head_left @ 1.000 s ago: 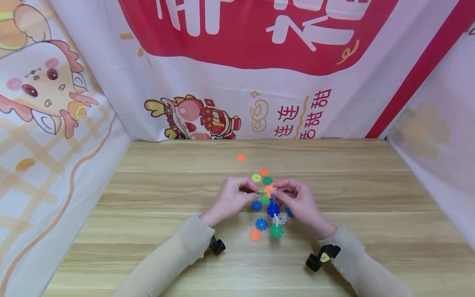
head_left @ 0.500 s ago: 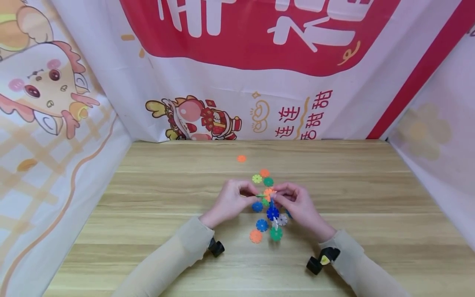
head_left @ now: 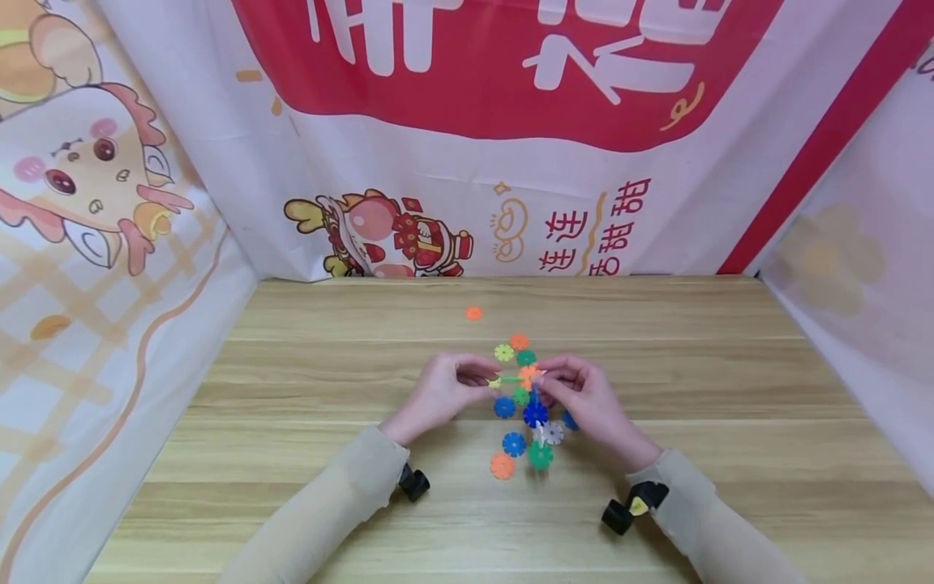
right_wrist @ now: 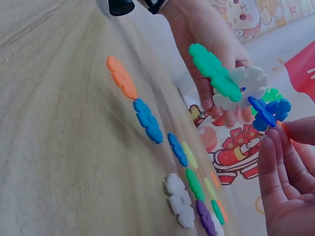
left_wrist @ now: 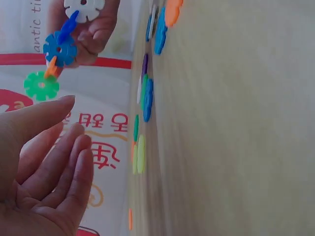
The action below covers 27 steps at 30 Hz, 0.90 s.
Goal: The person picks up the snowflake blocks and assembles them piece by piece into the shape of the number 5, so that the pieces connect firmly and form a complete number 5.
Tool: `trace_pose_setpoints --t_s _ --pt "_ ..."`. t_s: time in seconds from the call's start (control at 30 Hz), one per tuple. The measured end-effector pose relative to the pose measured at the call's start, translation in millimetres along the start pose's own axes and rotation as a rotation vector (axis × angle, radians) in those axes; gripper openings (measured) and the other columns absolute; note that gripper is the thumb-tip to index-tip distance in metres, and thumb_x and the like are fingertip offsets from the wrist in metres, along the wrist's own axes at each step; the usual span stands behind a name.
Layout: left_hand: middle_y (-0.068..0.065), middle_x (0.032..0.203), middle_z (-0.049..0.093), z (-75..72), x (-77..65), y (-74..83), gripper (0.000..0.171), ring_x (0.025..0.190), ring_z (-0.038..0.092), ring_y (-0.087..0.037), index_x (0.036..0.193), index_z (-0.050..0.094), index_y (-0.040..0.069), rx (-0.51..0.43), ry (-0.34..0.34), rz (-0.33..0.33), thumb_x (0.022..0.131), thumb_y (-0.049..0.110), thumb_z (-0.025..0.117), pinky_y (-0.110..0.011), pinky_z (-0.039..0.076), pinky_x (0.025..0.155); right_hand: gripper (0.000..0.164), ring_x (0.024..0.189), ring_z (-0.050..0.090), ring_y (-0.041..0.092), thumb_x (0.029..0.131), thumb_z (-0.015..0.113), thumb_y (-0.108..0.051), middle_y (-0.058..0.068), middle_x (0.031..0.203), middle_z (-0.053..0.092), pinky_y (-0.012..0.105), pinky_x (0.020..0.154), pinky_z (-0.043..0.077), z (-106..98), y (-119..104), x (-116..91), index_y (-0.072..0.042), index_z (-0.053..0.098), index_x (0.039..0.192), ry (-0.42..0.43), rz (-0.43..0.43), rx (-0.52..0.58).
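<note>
My right hand (head_left: 587,397) pinches a chain of slotted plastic snowflake discs between thumb and fingers, above the table. In the head view an orange disc (head_left: 529,375) lies at those fingertips. Out from it stands a light green disc (left_wrist: 41,85), seen edge-on from the head. On the near side the chain runs through a dark blue disc (head_left: 535,414) and a white disc (right_wrist: 241,81) to a green disc (right_wrist: 214,73). My left hand (head_left: 448,393) is just left of the light green disc, thumb and fingers apart, holding nothing.
Loose discs lie on the wooden table (head_left: 328,454): orange (head_left: 502,465), blue (head_left: 514,444), yellow (head_left: 503,352), purple (right_wrist: 205,217) and several others. One orange disc (head_left: 474,313) sits farther back. Printed cloth (head_left: 438,146) hangs behind the table and at both sides.
My left fingers have let go of the light green disc and drawn a little to the left. The right hand keeps its hold on the chain, nearly still.
</note>
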<state>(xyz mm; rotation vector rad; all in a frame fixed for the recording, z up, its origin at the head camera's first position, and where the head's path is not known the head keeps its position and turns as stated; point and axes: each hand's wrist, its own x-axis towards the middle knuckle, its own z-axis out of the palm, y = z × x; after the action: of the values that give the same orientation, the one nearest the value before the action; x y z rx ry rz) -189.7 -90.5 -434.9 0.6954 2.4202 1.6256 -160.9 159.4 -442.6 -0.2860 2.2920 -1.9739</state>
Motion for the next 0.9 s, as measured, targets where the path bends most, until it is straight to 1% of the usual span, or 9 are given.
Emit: trace_pose_setpoints --t_s 0.1,0.23,0.33,0.43,0.6,0.73,0.9 --pt "-0.012 0.113 0.073 -5.5 2.7 -4.1 0.035 0.096 0.07 -0.023 0.118 0.073 0.002 0.011 0.001 -0.02 0.085 0.006 0.083 -0.029 0.057 0.082 0.026 0.085 0.069 0.027 0.101 0.068 -0.02 0.015 0.101 0.071 0.035 0.079 0.06 -1.6 -1.2 0.2 -0.001 0.065 0.118 -0.003 0.004 -0.004" --pt "-0.012 0.117 0.072 -10.2 8.4 -8.4 0.036 0.104 0.068 -0.028 0.119 0.073 0.002 0.061 -0.009 -0.057 0.085 0.008 0.084 -0.033 0.056 0.088 0.026 0.086 0.07 0.027 0.101 0.068 -0.021 0.015 0.102 0.071 0.036 0.079 0.06 -2.5 -2.5 -0.3 -0.002 0.066 0.118 -0.007 0.006 -0.005" --pt "-0.01 0.12 0.071 -11.6 13.5 -11.6 0.038 0.107 0.067 -0.026 0.121 0.072 0.004 0.117 -0.039 -0.088 0.085 0.01 0.084 -0.036 0.054 0.092 0.026 0.085 0.07 0.028 0.101 0.069 -0.021 0.015 0.101 0.071 0.036 0.079 0.06 -2.3 -2.9 -0.6 -0.002 0.066 0.118 -0.013 -0.004 -0.005" --pt "-0.008 0.121 0.071 -11.9 19.2 -14.3 0.041 0.109 0.066 -0.023 0.123 0.071 0.004 0.173 -0.084 -0.11 0.085 0.009 0.085 -0.037 0.053 0.095 0.026 0.085 0.07 0.028 0.101 0.069 -0.022 0.016 0.101 0.071 0.036 0.079 0.06 -1.8 -3.2 -1.4 -0.001 0.065 0.117 -0.017 -0.011 -0.007" --pt "-0.006 0.117 0.072 -11.8 27.2 -17.2 0.043 0.104 0.065 -0.019 0.123 0.072 0.005 0.236 -0.131 -0.156 0.082 0.009 0.086 -0.035 0.053 0.092 0.027 0.086 0.069 0.027 0.101 0.068 -0.022 0.014 0.101 0.071 0.035 0.079 0.059 -0.8 -3.5 -2.8 -0.001 0.065 0.118 -0.018 -0.007 -0.015" --pt "-0.003 0.11 0.072 -11.5 32.2 -15.4 0.039 0.096 0.063 -0.016 0.12 0.074 0.006 0.269 -0.148 -0.191 0.083 0.009 0.085 -0.033 0.053 0.087 0.026 0.086 0.069 0.028 0.1 0.069 -0.023 0.014 0.101 0.071 0.035 0.079 0.06 -0.3 -3.4 -2.7 -0.003 0.065 0.117 -0.017 -0.01 -0.018" --pt "-0.002 0.105 0.07 -10.4 38.3 -14.4 0.033 0.092 0.061 -0.014 0.117 0.075 0.007 0.291 -0.171 -0.225 0.085 0.007 0.084 -0.032 0.052 0.084 0.027 0.087 0.069 0.03 0.099 0.071 -0.029 0.012 0.101 0.072 0.036 0.078 0.06 0.4 -4.3 -2.8 -0.008 0.067 0.116 -0.013 -0.004 -0.03"
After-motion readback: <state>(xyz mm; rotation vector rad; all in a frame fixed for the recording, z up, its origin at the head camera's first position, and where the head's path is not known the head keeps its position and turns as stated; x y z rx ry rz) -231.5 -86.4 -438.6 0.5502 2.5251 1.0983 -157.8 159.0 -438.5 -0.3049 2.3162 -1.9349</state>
